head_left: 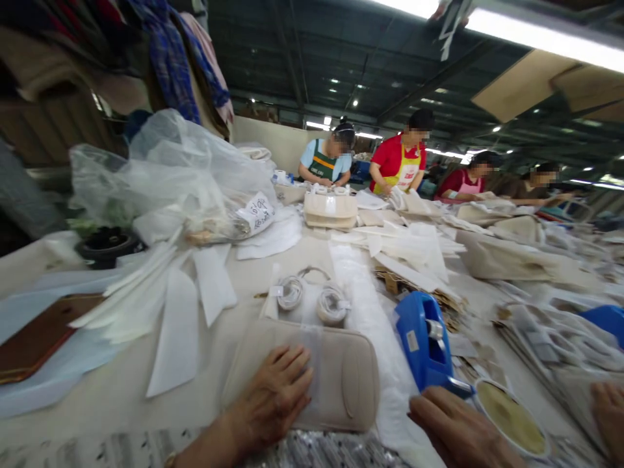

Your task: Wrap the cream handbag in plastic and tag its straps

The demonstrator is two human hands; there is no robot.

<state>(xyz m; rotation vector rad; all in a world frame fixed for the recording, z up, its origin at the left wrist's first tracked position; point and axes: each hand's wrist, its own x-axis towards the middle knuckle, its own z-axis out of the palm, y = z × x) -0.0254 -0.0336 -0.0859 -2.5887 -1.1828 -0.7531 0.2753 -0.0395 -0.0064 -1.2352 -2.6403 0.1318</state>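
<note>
My left hand lies flat, fingers stretched out, on a beige handbag at the near edge of the table. Two wrapped coils of strap sit on the bag's far side. My right hand is at the lower right, its fingers curled close to a blue tape dispenser and a roll of tape. Whether it grips the dispenser is unclear, because the fingertips are hidden. Another hand shows at the right edge.
White paper strips fan out on the left beside a brown flat piece. Clear plastic bags pile up behind them. More beige bags and paper sheets cover the far table, where several people work.
</note>
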